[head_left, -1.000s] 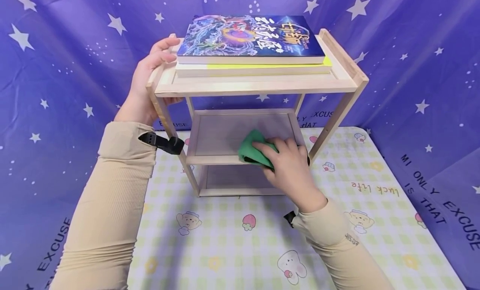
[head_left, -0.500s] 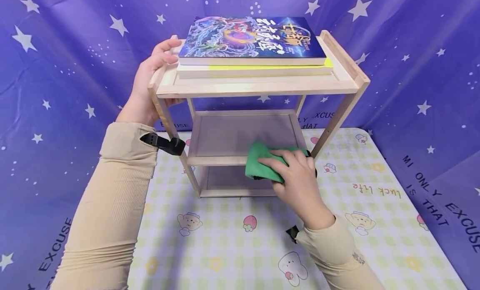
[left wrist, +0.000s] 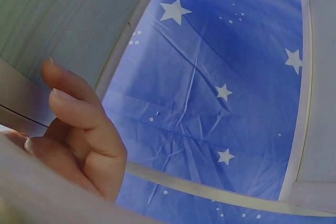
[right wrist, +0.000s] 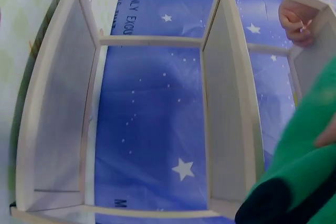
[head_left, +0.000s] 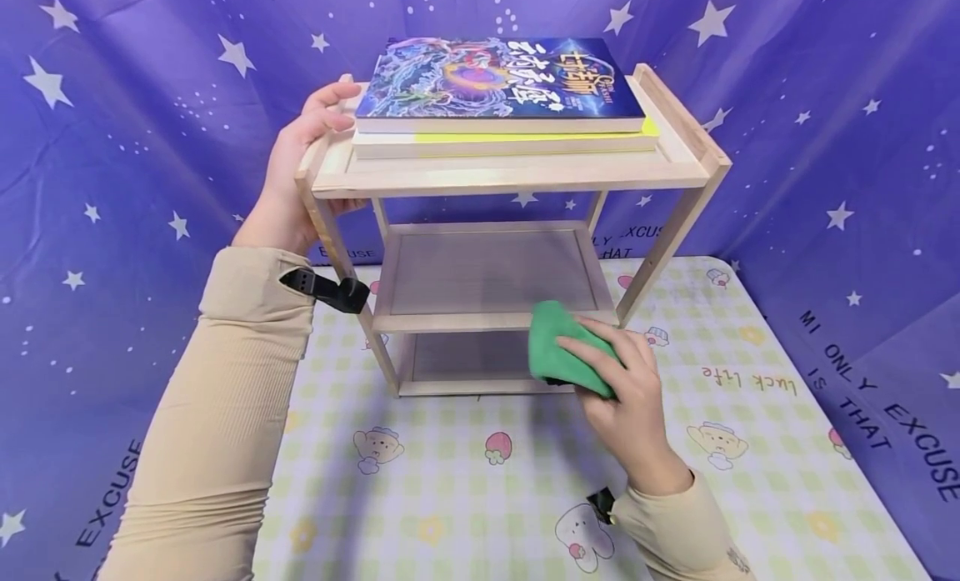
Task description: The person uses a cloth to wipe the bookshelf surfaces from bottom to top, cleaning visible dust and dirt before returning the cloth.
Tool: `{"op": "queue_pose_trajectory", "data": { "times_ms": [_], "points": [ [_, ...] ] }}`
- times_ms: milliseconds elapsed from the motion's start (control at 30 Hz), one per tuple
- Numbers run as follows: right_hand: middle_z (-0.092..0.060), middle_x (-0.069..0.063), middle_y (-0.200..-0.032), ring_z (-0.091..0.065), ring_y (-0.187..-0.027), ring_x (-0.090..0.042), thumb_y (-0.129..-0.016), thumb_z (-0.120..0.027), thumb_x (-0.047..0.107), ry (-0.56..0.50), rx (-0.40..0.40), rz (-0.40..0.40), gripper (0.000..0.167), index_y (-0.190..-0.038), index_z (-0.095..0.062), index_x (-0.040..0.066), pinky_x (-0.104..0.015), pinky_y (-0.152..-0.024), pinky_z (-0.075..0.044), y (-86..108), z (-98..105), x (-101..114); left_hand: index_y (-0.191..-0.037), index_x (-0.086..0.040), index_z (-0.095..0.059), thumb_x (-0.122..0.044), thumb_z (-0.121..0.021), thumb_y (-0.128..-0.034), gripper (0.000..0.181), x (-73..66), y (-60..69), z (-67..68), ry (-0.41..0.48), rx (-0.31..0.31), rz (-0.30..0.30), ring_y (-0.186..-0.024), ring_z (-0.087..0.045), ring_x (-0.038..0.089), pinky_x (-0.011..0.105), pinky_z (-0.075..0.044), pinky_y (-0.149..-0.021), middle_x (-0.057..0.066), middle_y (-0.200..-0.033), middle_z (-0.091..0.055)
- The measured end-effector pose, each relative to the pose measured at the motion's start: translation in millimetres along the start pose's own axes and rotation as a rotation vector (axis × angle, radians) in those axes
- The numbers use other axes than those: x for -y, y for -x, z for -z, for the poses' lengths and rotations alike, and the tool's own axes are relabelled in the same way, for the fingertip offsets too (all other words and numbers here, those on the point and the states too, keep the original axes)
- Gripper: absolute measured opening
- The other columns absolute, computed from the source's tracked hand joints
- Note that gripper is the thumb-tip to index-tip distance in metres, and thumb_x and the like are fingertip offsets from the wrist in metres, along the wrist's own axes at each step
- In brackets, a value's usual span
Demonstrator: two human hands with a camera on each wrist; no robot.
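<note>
A small three-tier wooden shelf rack stands on the table. My left hand grips the left end of its top tier; in the left wrist view its curled fingers show under the top board. In my right hand is a green cloth, pinched between fingers and thumb, with a dark patch at its lower edge. Hand and cloth are in front of the right part of the middle shelf; whether the cloth touches the shelf's front edge I cannot tell. The right wrist view shows the cloth at lower right.
Two stacked books lie on the top tier: a blue illustrated book above a yellow-and-white one. The bottom shelf is partly behind the cloth. A checked tablecloth covers the table. Blue star-printed curtains hang behind and at both sides.
My right hand has drawn the green cloth off the middle shelf's surface, rightward and toward me, past the front edge. The left hand keeps its grip on the rack.
</note>
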State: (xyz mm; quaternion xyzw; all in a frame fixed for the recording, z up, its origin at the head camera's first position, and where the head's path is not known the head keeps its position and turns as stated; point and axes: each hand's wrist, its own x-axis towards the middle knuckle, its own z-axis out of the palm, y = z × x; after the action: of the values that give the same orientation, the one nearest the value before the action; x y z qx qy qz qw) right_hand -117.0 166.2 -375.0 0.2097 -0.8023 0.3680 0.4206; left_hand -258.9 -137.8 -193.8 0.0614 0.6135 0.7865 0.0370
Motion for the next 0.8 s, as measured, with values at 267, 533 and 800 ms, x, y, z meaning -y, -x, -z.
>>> {"op": "queue_pose_trajectory", "data": {
  "times_ms": [267, 533, 800],
  "points": [
    [-0.07, -0.025, -0.105, -0.057, -0.1, -0.014, -0.068, -0.058, -0.011, -0.069, -0.422, -0.032, 0.024, -0.085, -0.073, -0.003, -0.025, -0.092, -0.042, -5.9, 9, 1, -0.122, -0.032, -0.054, -0.016, -0.041, -0.0935, 0.035, 0.7, -1.4, 0.0, 0.016, 0.006, -0.001, -0.107, -0.043, 0.022, 0.03, -0.04, -0.054, -0.014, -0.15, -0.036],
    [-0.066, -0.022, -0.109, -0.06, -0.107, -0.03, -0.078, -0.065, -0.005, -0.065, -0.633, 0.003, 0.015, -0.077, -0.076, 0.006, -0.036, -0.099, -0.045, -24.2, 14, 2, -0.12, -0.031, -0.054, -0.015, -0.04, -0.0929, 0.034, 2.5, -1.4, -0.6, 0.039, 0.01, -0.017, -0.108, -0.044, 0.022, 0.029, -0.041, -0.06, -0.009, -0.147, -0.039],
    [-0.054, -0.019, -0.11, -0.053, -0.111, -0.04, -0.081, -0.077, 0.008, -0.153, -0.82, 0.06, 0.017, -0.064, -0.073, 0.011, -0.051, -0.106, -0.04, -70.2, 18, 7, -0.12, -0.032, -0.054, -0.016, -0.041, -0.0931, 0.034, 1.8, -1.3, -0.9, 0.022, 0.007, -0.015, -0.116, -0.039, 0.02, 0.033, -0.039, -0.073, -0.014, -0.149, -0.036]
  ]
}}
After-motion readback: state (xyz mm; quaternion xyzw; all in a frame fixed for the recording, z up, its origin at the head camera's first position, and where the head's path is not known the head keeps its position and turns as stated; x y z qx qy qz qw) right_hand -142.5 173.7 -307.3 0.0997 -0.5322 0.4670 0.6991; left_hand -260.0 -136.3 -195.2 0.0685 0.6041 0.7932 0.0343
